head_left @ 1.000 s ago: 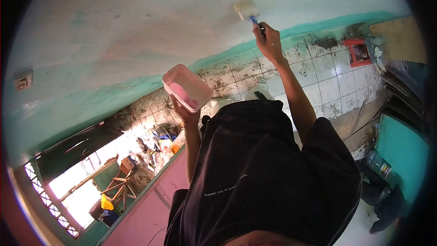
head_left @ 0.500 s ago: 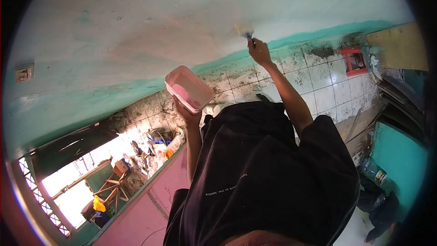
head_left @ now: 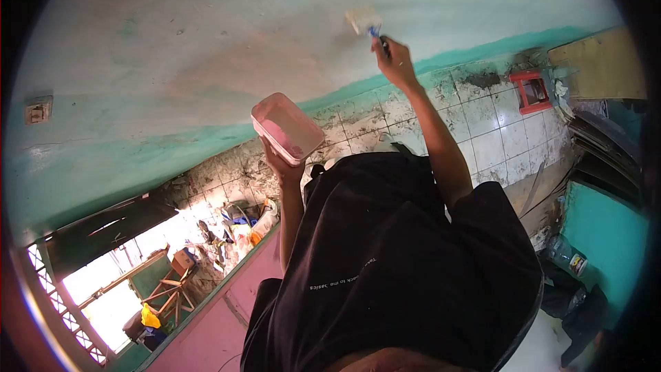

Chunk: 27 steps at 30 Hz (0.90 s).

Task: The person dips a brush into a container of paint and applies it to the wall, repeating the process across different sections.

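My right hand [head_left: 394, 63] is wrapped round the handle of a paintbrush [head_left: 363, 22], which has pale bristles and a blue section below them. The bristles overlap the whitish, patchy upper part of the wall [head_left: 227, 34]. In my left hand [head_left: 282, 167] is a pink rectangular plastic tub [head_left: 288, 131], tilted, its open side facing me. Pink residue and a pale coating show inside. The tub is below and to the left of the brush. My left fingers are partly hidden behind it.
Stained white tiles [head_left: 489, 145] line the lower wall. A red-framed opening [head_left: 533, 92] is at right, near stacked dark sheets [head_left: 606, 145]. A pink partition [head_left: 206, 324] stands lower left, with clutter beyond it. A wall socket [head_left: 38, 110] is at far left.
My right hand has moved the brush up the wall and slightly left, and more of the bristles show. The tub in my left hand has stayed almost in place.
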{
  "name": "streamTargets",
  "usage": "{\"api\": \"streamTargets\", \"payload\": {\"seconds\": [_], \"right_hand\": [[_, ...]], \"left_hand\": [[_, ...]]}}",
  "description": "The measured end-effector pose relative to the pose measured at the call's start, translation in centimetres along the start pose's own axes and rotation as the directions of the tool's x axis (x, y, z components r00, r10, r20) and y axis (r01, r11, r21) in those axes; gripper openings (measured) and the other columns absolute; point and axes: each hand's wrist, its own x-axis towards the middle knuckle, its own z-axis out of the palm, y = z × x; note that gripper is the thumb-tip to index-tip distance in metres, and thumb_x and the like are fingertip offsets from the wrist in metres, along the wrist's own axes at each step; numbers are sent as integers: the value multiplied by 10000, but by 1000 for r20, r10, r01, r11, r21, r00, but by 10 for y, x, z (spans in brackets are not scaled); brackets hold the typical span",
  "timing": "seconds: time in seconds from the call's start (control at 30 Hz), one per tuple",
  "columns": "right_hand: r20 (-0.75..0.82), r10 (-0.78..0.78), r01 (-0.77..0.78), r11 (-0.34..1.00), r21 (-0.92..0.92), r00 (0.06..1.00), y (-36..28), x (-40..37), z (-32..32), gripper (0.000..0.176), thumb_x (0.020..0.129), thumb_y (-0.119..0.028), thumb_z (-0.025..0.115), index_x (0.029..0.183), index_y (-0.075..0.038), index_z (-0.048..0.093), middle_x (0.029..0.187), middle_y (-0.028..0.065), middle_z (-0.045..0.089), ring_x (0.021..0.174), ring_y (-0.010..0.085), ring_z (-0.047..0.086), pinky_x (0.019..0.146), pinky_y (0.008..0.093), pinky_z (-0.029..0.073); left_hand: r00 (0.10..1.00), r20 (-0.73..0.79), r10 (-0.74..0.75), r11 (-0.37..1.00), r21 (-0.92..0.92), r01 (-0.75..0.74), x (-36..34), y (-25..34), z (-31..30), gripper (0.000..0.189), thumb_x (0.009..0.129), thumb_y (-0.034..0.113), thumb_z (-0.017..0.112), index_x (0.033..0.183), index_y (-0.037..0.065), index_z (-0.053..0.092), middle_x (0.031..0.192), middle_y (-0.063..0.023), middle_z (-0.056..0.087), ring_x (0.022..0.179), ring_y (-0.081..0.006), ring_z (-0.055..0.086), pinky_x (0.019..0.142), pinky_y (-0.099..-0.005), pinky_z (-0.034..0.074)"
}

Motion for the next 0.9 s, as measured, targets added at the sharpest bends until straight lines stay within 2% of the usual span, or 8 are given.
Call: {"api": "streamTargets", "payload": {"seconds": [0.13, 0.17, 0.2, 0.3, 0.37, 0.73, 0.8, 0.9], "right_hand": [[36, 107, -104, 992, -74, 994, 194, -35, 53, 391, 1013, -331, 552, 798, -20, 651, 538, 66, 544, 494, 153, 561, 519, 336, 428], [77, -1, 30, 926, -377, 997, 244, -41, 68, 400, 1011, -339, 555, 795, -19, 658, 551, 84, 561, 502, 175, 578, 527, 351, 437], [144, -92, 163, 759, -631, 985, 234, -39, 79, 409, 1009, -348, 558, 792, -18, 665, 564, 101, 578, 510, 197, 595, 536, 366, 446], [15, -373, 350, 856, -382, 928, 86, -8, 28, 378, 1016, -319, 550, 816, -17, 658, 563, 111, 578, 493, 208, 592, 518, 371, 446], [57, -51, 56, 995, -82, 997, -25, -7, -9, 335, 1025, -308, 534, 885, -21, 636, 568, 128, 589, 483, 260, 598, 499, 395, 444], [120, 164, -106, 914, -391, 979, 195, -48, 99, 309, 1039, -256, 421, 1115, -1, 578, 755, 266, 651, 661, 423, 652, 583, 534, 520], [191, -257, 320, 734, -599, 947, 160, -31, 79, 351, 1053, -297, 422, 1002, -9, 617, 615, 187, 606, 580, 355, 632, 549, 463, 489], [55, -118, 121, 990, -65, 992, -39, -4, -5, 372, 1043, -280, 485, 819, -2, 591, 535, 98, 484, 458, 190, 468, 482, 363, 380]], "left_hand": [[991, 65, 117, 952, 278, -130, -17, 2, 25, 645, 1020, 540, 443, 1495, 111, 359, 1439, -98, 473, 1294, -308, 482, 1075, -505, 411], [993, 83, 84, 952, 288, -104, -16, 4, 21, 645, 1020, 541, 443, 1494, 112, 362, 1438, -97, 474, 1295, -305, 483, 1075, -503, 411], [993, 103, 52, 949, 304, -81, -13, 8, 18, 645, 1019, 542, 444, 1493, 112, 365, 1438, -96, 474, 1296, -303, 484, 1075, -500, 411], [999, -14, -32, 999, -3, 32, -5, 10, 8, 655, 1015, 551, 444, 1495, 113, 364, 1445, -96, 469, 1303, -301, 480, 1078, -497, 412], [998, -24, -57, 998, 28, 57, -13, 13, 6, 656, 1015, 551, 439, 1500, 117, 356, 1450, -93, 463, 1314, -301, 472, 1085, -493, 408], [992, -45, -121, 988, 92, 125, -18, 12, 7, 678, 1002, 571, 446, 1503, 125, 348, 1446, -98, 467, 1316, -301, 471, 1091, -510, 402], [992, -50, -113, 987, 113, 118, -18, 9, 9, 690, 994, 587, 451, 1497, 123, 358, 1427, -101, 482, 1304, -305, 484, 1075, -515, 422], [992, -28, -124, 985, 115, 127, -19, 8, 11, 670, 1009, 552, 446, 1513, 127, 331, 1463, -102, 452, 1339, -306, 450, 1104, -518, 384]]}}
